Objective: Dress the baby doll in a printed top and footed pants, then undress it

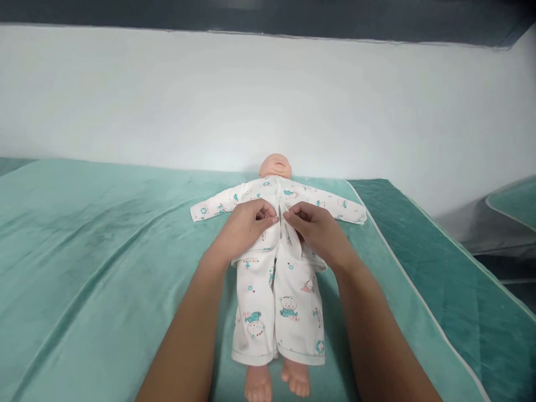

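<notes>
A baby doll (276,166) lies on its back, head toward the wall and bare feet toward me. It wears a white pyjama top (268,188) with teal animal prints and matching trousers (293,312). The sleeves stretch out to both sides. Over the chest, my left hand (253,220) pinches one front edge of the top with thumb and fingers. Close beside it, my right hand (314,226) pinches the opposite front edge. A narrow gap runs between the two edges, and the fabric near my right fingers is lifted. Any fastener there is too small to make out.
The doll rests on a light green sheet (104,268) with long wrinkles on the left. A darker green cover (452,279) shows along the right, past a white-piped edge. Behind the head rises a white wall (251,100). Another green-topped surface (515,201) stands at far right.
</notes>
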Action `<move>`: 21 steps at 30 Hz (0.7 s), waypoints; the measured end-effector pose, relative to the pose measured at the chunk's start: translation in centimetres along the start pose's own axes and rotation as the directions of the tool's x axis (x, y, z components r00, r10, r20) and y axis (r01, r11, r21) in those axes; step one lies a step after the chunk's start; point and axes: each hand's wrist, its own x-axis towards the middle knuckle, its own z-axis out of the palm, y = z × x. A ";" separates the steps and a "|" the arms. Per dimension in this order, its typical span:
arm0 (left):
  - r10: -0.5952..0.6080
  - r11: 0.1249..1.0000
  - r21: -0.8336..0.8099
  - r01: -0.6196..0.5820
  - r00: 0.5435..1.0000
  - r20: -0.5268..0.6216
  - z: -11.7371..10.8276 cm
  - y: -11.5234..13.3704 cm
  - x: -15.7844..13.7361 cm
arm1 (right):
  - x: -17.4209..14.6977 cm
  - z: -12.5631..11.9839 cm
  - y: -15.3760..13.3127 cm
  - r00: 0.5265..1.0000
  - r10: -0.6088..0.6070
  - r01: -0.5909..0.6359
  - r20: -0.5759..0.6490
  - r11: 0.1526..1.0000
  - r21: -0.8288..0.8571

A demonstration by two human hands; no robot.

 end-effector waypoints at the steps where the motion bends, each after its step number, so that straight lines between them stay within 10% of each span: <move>1: -0.006 0.997 -0.083 0.006 1.000 0.003 0.0 0.0 0.0 | 0.1 0.1 0.2 1.000 -0.015 0.014 0.008 0.994 0.106; 8: -0.021 0.867 -0.498 0.005 0.999 -0.028 0.7 0.1 0.3 | 0.7 1.1 1.3 0.997 -0.073 0.065 -0.002 0.869 0.491; 21: -0.059 0.849 -0.525 0.055 0.998 0.010 0.9 -0.3 0.6 | 0.8 1.6 1.6 0.996 -0.051 0.075 -0.067 0.904 0.420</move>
